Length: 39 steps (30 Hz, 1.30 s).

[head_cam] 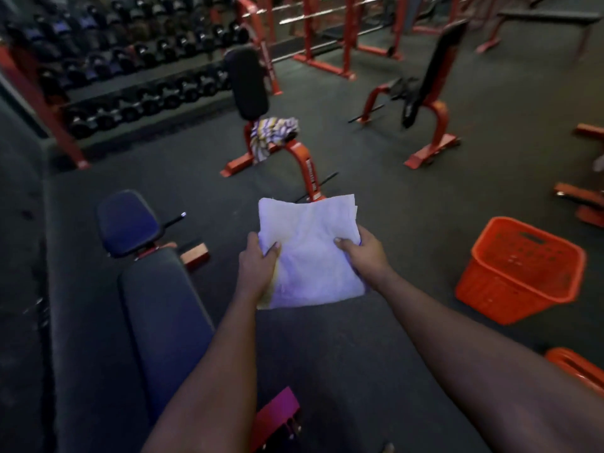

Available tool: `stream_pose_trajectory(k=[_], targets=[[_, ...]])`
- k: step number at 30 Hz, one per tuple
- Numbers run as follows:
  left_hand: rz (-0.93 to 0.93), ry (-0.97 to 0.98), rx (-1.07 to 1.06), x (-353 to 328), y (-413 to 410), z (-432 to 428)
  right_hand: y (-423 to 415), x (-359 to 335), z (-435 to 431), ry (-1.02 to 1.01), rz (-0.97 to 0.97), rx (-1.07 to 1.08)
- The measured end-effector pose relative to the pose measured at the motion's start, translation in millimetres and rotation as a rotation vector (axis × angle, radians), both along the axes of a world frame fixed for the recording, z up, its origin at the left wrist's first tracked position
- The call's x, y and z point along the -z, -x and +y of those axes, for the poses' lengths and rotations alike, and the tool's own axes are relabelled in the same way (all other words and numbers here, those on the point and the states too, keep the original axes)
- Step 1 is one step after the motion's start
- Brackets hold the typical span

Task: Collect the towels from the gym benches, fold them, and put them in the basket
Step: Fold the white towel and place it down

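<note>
A white towel [310, 253], folded into a rough square, is held flat in the air in front of me. My left hand [258, 259] grips its left edge and my right hand [362, 251] grips its right edge, thumbs on top. An orange plastic basket [519, 273] stands on the floor to the right, tilted slightly, with nothing visible inside. A striped white, purple and yellow towel [273, 132] hangs over the seat of an upright red-framed bench [248, 83] straight ahead.
A dark padded bench [163, 299] lies at lower left, beside my left arm. A dumbbell rack [130, 60] fills the upper left. Another red-framed bench [431, 93] stands upper right, with red racks behind. Dark rubber floor [408, 223] separates me from the basket.
</note>
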State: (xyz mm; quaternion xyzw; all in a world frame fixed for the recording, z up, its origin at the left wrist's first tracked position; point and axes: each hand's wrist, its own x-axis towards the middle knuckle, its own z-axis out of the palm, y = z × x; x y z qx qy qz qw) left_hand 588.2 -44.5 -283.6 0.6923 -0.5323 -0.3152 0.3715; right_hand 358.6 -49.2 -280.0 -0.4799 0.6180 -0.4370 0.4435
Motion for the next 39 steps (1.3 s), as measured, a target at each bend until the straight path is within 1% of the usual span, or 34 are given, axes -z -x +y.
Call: stream_pose_trajectory(k=[7,10,13,16,20,23,26,31,37,39], targets=[[-0.001,0.033,0.231,-28.3,183.8,-61.6,179.7,-21.3,-13.5,0.052,-0.017,0.226],[0.012,0.035,0.325,-32.1,250.3,-81.0,243.9,-24.2,-13.0,0.073,0.015,0.305],[-0.026,0.028,0.411,-34.9,316.3,-101.1,303.6,-24.4,-13.8,0.086,0.053,0.39],[-0.05,-0.002,0.499,-36.3,376.2,-118.3,356.1,-20.6,-17.3,0.073,0.075,0.475],[-0.073,0.004,0.601,-32.4,458.5,-148.9,429.4,-14.5,-29.9,0.03,0.111,0.57],[-0.061,-0.007,0.657,-20.3,522.1,-181.5,486.2,-5.7,-53.1,0.007,0.136,0.621],[-0.055,-0.065,0.695,-5.7,574.4,-211.2,531.5,1.1,-74.7,-0.024,0.151,0.663],[-0.109,-0.138,0.778,22.8,664.6,-267.0,605.7,25.1,-112.4,-0.107,0.152,0.744],[-0.158,-0.222,0.839,67.7,753.9,-316.3,688.7,76.9,-155.7,-0.251,0.112,0.795],[-0.181,-0.265,0.843,98.7,787.8,-338.4,723.7,107.3,-178.5,-0.298,0.101,0.801]])
